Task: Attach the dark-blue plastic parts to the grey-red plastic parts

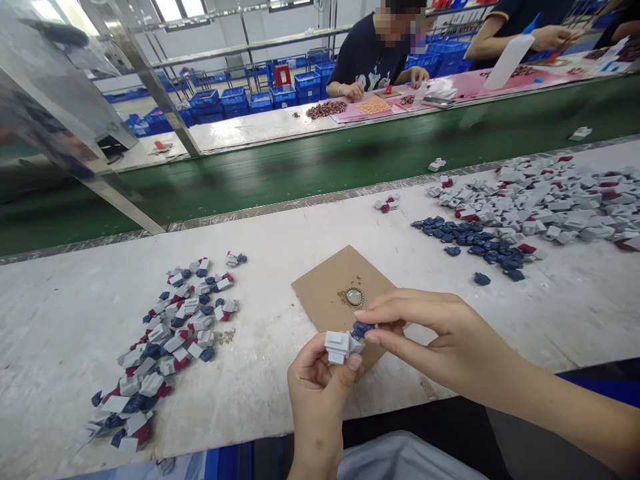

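Between the thumb and fingers of my left hand (320, 387) is a small light-grey plastic piece (337, 347) with a stepped, blocky shape. My right hand (430, 340) pinches a small dark-blue piece (361, 329) against the grey piece's right end; whether the two are joined I cannot tell. Both hands are over the near part of a brown square board (320, 287). On that board sits a small round cap (355, 297) holding a pale substance, with yellowish smears around it.
Grey-and-blue pieces with dark-red parts (175, 333) lie heaped at left. To the right are dark-blue pieces (475, 240) and a large pile of grey pieces (555, 200). A green conveyor belt (280, 173) runs behind the table. Across it a co-worker (375, 53) sits handling small parts.
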### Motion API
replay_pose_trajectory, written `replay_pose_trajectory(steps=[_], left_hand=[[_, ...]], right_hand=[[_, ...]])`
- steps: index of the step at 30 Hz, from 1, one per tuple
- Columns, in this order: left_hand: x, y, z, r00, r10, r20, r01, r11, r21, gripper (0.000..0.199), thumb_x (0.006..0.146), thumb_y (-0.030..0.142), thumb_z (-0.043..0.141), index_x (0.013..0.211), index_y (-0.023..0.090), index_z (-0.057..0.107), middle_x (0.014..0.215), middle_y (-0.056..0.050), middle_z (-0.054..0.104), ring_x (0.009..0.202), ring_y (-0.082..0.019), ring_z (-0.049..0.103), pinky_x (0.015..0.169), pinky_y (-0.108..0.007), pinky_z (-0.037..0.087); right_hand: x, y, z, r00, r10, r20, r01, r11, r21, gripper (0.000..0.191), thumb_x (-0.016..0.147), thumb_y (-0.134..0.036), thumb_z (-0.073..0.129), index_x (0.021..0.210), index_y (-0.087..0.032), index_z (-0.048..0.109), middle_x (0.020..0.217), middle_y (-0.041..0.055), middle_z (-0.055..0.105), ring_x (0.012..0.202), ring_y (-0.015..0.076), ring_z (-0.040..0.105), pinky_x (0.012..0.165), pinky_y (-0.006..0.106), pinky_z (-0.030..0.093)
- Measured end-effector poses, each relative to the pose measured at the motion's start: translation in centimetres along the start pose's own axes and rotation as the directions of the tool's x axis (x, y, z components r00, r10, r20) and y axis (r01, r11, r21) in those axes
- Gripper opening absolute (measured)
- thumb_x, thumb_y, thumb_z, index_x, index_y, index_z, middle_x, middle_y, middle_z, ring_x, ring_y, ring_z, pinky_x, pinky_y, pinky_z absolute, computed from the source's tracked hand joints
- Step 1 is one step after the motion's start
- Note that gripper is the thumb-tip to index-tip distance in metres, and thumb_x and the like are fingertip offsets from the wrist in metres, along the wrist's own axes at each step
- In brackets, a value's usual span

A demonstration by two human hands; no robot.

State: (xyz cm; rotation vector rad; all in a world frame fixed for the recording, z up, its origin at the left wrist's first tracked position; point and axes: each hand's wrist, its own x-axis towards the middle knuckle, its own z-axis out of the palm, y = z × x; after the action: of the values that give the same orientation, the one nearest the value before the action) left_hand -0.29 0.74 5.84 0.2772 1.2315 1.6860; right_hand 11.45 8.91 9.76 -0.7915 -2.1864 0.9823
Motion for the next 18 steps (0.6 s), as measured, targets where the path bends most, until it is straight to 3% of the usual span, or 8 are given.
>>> replay_pose_trajectory(steps=[4,9,13,18], left_hand=[[0.1,-0.1,-0.4,0.999,0.025,0.026,-0.026,0.998,0.051,0.016,0.058,0.027,0.078,0.071,0.021,0.072,0.063,0.002,0.066,0.053,-0.007,0.054,0.051,-0.015,0.046],[0.3,-0.2,-0.9,0.977,0.188,0.098,-0.205,0.955,0.213,0.012,0.062,0.023,0.074,0.074,0.022,0.072,0.069,-0.001,0.066,0.061,-0.011,0.058,0.056,-0.018,0.047],[0.4,-0.5,-0.8,0.968,0.230,0.097,-0.247,0.932,0.265,0.010,0.064,0.023,0.072,0.073,0.020,0.071,0.069,-0.002,0.065,0.061,-0.012,0.057,0.055,-0.018,0.046],[0.6,-0.7,-0.8,0.980,0.158,0.117,-0.185,0.944,0.274,0.008,0.066,0.023,0.071,0.072,0.019,0.069,0.067,-0.001,0.063,0.058,-0.010,0.056,0.053,-0.016,0.046]], right_hand=[[-0.2,-0.1,-0.2,0.996,-0.058,0.062,0.060,0.997,-0.040,0.015,0.084,-0.018,0.053,0.093,-0.019,0.065,0.077,0.0046,0.066,0.068,0.0141,0.061,0.057,0.025,0.050],[-0.1,-0.1,-0.3,0.986,-0.096,0.135,0.098,0.995,-0.007,0.013,0.085,-0.017,0.051,0.085,-0.019,0.064,0.076,0.0048,0.065,0.070,0.0142,0.060,0.059,0.025,0.049],[-0.1,0.6,0.3,0.991,-0.035,0.126,0.022,0.994,0.103,0.009,0.084,-0.016,0.053,0.081,-0.016,0.062,0.070,0.0021,0.061,0.062,0.0103,0.058,0.055,0.021,0.047],[-0.4,1.8,1.0,0.981,0.112,0.158,-0.144,0.966,0.212,0.007,0.082,-0.016,0.053,0.081,-0.015,0.059,0.073,0.0015,0.059,0.060,0.0087,0.057,0.053,0.019,0.047]])
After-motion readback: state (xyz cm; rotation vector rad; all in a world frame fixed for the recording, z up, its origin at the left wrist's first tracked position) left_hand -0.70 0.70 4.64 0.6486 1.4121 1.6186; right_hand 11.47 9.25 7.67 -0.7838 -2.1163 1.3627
